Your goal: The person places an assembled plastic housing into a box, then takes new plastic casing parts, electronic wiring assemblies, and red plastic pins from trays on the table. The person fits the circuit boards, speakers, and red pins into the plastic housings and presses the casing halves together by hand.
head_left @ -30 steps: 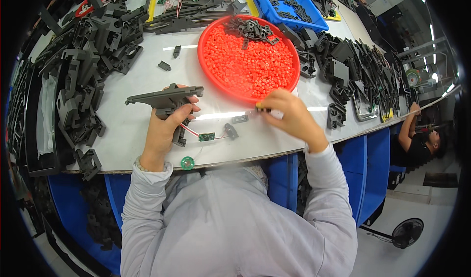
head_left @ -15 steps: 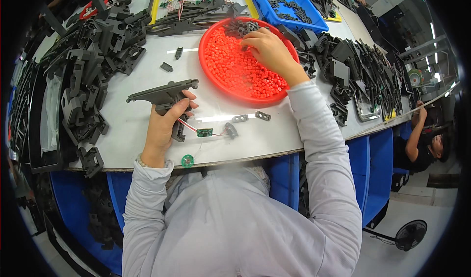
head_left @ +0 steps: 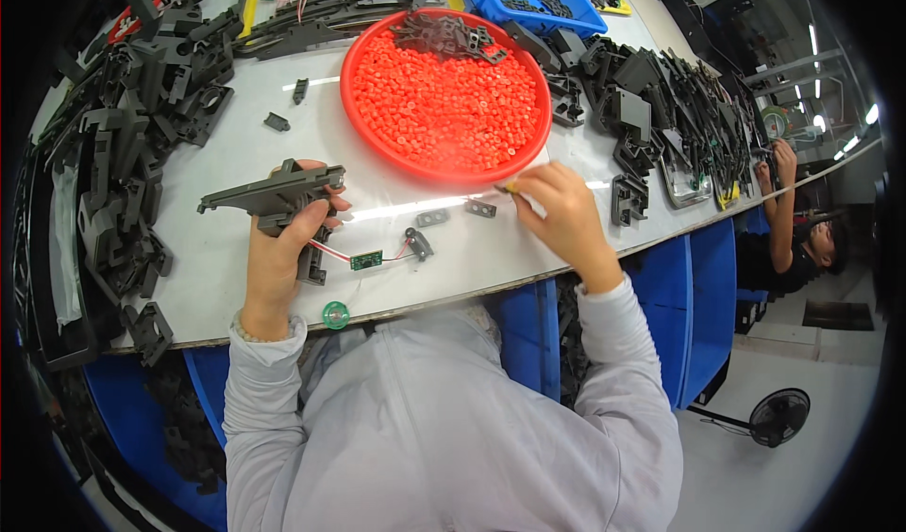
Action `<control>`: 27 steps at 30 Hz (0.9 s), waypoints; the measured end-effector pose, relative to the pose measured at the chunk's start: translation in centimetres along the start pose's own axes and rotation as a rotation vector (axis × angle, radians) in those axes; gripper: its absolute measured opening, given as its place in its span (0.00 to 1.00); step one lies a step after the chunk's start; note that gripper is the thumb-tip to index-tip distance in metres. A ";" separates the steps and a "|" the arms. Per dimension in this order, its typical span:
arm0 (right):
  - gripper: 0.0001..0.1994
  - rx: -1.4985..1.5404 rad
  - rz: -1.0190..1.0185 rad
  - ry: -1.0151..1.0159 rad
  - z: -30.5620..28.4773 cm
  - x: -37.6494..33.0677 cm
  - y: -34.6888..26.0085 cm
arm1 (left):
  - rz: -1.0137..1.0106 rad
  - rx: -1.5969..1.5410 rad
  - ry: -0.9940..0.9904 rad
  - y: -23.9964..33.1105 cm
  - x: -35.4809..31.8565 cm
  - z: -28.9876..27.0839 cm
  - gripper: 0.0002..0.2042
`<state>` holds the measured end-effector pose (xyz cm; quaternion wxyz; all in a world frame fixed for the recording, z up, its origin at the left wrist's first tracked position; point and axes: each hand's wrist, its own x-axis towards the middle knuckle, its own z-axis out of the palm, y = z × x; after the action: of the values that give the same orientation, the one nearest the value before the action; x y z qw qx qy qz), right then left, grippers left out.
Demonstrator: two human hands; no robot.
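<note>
My left hand [head_left: 274,263] is closed around a long dark grey plastic housing [head_left: 274,195], held above the table's near left part. Red and white wires run from it to a small green circuit board [head_left: 366,260], which is wired on to a small grey part [head_left: 419,243]. Just off the near rim of a round red tray [head_left: 351,108], my right hand [head_left: 569,219] pinches a small dark piece [head_left: 506,189], mostly hidden by the fingertips. Two small grey plates with holes, one a lighter plate [head_left: 432,218] and one a darker plate [head_left: 480,208], lie between my hands.
Small red pieces [head_left: 444,108] and dark grey parts [head_left: 448,37] fill the tray. Piles of grey plastic parts [head_left: 151,108] flank it. A blue bin [head_left: 590,24] stands behind. A green disc [head_left: 335,315] lies at the near edge. Another person [head_left: 788,249] works at the right.
My right hand has left the grey parts in the red tray and come toward me, past its near rim, with a small piece. My left hand keeps its hold. The view has shifted somewhat.
</note>
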<state>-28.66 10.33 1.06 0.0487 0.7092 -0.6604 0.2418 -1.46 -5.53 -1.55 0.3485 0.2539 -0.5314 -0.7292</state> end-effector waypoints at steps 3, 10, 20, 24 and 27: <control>0.10 -0.066 0.053 -0.002 1.4 -2.6 0.3 | -0.009 -0.023 0.000 0.0 0.1 0.5 0.18; 0.06 0.089 0.079 0.083 -0.2 0.6 0.5 | -0.015 -0.009 0.031 0.0 0.0 0.5 0.18; 0.05 0.012 0.134 -0.077 4.3 7.7 1.5 | -0.019 -0.031 0.042 -0.1 0.1 0.4 0.18; 0.05 0.064 0.106 -0.098 4.9 8.0 2.0 | -0.034 0.035 0.015 -0.2 0.0 0.1 0.22; 0.04 0.126 0.105 -0.058 5.0 7.8 2.3 | -0.024 0.041 0.003 -0.2 0.0 0.1 0.22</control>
<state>-29.34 1.02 -0.76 -0.0278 0.6820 -0.6813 0.2644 -1.56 -5.42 -1.72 0.3353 0.2685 -0.5425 -0.7219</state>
